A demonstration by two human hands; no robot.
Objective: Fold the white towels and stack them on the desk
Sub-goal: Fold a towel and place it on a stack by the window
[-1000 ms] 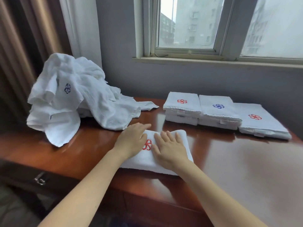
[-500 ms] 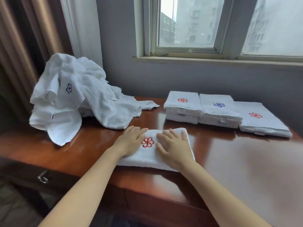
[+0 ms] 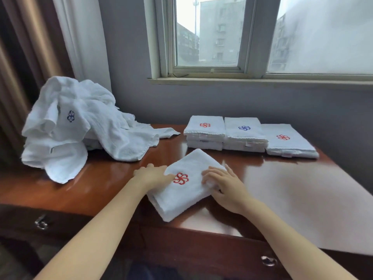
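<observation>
Two hands bracket the folded towel (image 3: 182, 185), which lies skewed near the front edge of the worktop (image 3: 292, 190). The left hand (image 3: 152, 175) has its grip closed on the towel's left edge, fingers tucked out of sight. The right hand (image 3: 224, 185) pinches the right edge, fingers curled over the top layer.

Risks, as judged:
- Lifting by the edges alone may let the layers sag and the fold open.
- The near corner sits close to the worktop edge; a pull toward the body could drop it.
- Uneven placement on the three stacks (image 3: 245, 136) at the back could topple one.
- The unfolded pile (image 3: 80, 126) overhangs at left and may slide.
</observation>
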